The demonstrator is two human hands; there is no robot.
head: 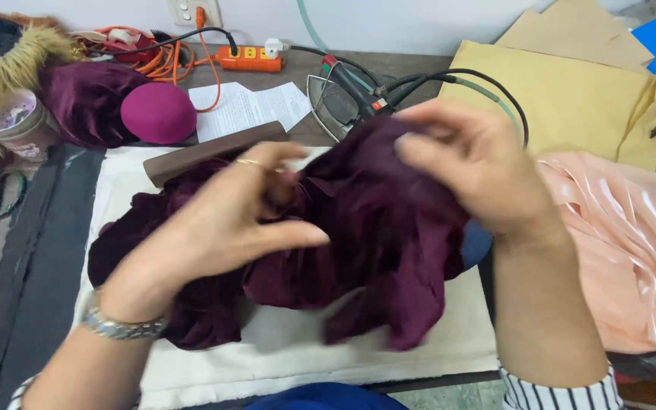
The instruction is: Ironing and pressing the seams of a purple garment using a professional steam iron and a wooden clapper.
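Fingertips of both hands motion-blurred against velvet

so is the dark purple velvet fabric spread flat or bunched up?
Bunched up. The velvet fabric sits in deep folds, gathered between the left hand and right hand, lifted partly off the white pad.

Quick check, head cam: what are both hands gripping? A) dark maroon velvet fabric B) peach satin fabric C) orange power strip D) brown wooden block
A: the left hand and the right hand both clutch the bunched dark maroon velvet fabric above the white pressing pad; the peach satin fabric lies untouched to the right.
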